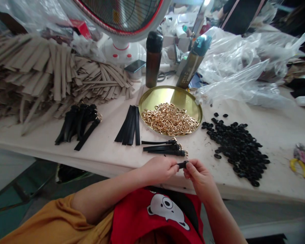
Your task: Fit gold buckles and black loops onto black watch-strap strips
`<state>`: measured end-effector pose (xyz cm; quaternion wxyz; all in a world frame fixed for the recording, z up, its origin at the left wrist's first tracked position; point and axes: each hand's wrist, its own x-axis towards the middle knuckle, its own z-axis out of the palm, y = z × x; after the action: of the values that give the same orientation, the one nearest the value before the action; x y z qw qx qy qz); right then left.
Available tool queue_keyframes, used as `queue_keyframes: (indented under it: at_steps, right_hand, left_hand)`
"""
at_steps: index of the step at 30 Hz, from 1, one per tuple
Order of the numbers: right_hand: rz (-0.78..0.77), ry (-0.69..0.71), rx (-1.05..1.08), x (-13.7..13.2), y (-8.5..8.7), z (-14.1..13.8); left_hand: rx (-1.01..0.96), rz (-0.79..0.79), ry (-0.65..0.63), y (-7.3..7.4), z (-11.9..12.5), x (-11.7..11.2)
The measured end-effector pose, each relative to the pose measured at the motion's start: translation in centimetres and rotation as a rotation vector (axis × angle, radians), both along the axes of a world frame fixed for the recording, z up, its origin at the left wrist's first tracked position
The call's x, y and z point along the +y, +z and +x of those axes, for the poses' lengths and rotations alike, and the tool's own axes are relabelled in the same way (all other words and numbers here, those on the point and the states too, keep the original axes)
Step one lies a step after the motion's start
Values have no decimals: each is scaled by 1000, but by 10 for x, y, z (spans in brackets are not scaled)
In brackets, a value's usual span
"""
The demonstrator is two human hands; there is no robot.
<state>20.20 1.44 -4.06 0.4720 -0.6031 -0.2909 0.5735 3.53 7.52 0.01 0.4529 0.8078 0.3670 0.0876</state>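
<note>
Close to the table's front edge, both my hands grip one short black strap (182, 165). My left hand (164, 168) pinches its left part, most of which is hidden in the fingers. On the strap's right end the fingers of my right hand (198, 173) are closed. Whether a buckle is on that end I cannot make out. Just beyond my hands lie several black straps with gold buckles (165, 148). Plain black straps (129, 127) lie side by side behind them. A round gold tray (167, 92) holds a heap of gold buckles (170, 118).
Small black loops (239, 145) are heaped at the right, with yellow-and-pink pliers (301, 162) farther out. At the left are bundled buckled straps (78, 123) and piled beige strips (53, 71). Two bottles (154, 61), a fan (124, 34) and clear plastic bags (239, 64) stand behind.
</note>
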Motion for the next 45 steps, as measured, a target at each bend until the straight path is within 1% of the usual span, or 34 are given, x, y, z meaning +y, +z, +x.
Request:
queue_keyframes:
  at_steps: [3,6,8,9,11,13,15,17,18,21,23,25,27,29,31,32,33,34,35,37,39,42,45]
  right_hand:
    - [17,72,-66,-2,3,-3]
    - [29,125,-83,-6,6,-5]
    - [28,133,-56,-8,6,-4]
    - [27,115,-35,-9,6,-3]
    - [28,36,14,-10,5,-2]
    - [30,-55,80,-9,3,-4]
    - [30,-104,161,-7,-1,-12]
    - [13,-100,228,-6,-7,-23]
    - [0,-83,246,-6,-10,-29]
    - [-38,-1,214,-5,-14,-32]
    - [-15,54,134,0,-11,-19]
    - [50,64,12,11,-2,6]
    - [120,-7,-173,30,9,38]
    - [162,-94,-421,56,15,69]
    - [191,-170,-641,85,15,92]
    - [209,-173,-735,99,13,98]
    - [231,-140,-816,112,10,101]
    - [256,-70,-890,125,7,101]
    - [281,28,-961,135,4,98]
    - [300,229,-1096,150,0,88]
    - [263,370,-1207,158,-2,78]
    - [194,459,-1284,164,-4,71]
    - [183,503,-1302,169,-7,71]
  left_hand:
    - [43,79,-38,3,-1,-3]
    - [35,67,-38,4,0,-8]
    - [16,8,-32,4,-1,-11]
    - [6,-39,-34,5,-3,-12]
    - [-17,-164,-38,6,-6,-14]
    - [-44,-252,2,7,-10,-15]
    - [-66,-258,78,6,-10,-15]
    - [-79,-243,130,4,-8,-15]
    - [-80,-256,134,3,-6,-15]
    - [-101,-305,131,-2,-2,-11]
    - [-162,-312,152,-5,1,-4]
    - [-229,-376,215,-8,3,6]
    - [-283,-515,305,-10,4,17]
    - [-338,-638,383,-12,6,25]
    - [-381,-700,429,-13,7,30]
    - [-389,-715,444,-13,7,31]
    - [-389,-721,456,-13,7,32]
    - [-386,-719,464,-13,7,32]
    - [-382,-710,469,-13,6,31]
    - [-373,-691,475,-12,5,31]
    - [-362,-681,473,-12,3,31]
    - [-346,-671,473,-11,2,30]
    - [-350,-664,460,-9,2,27]
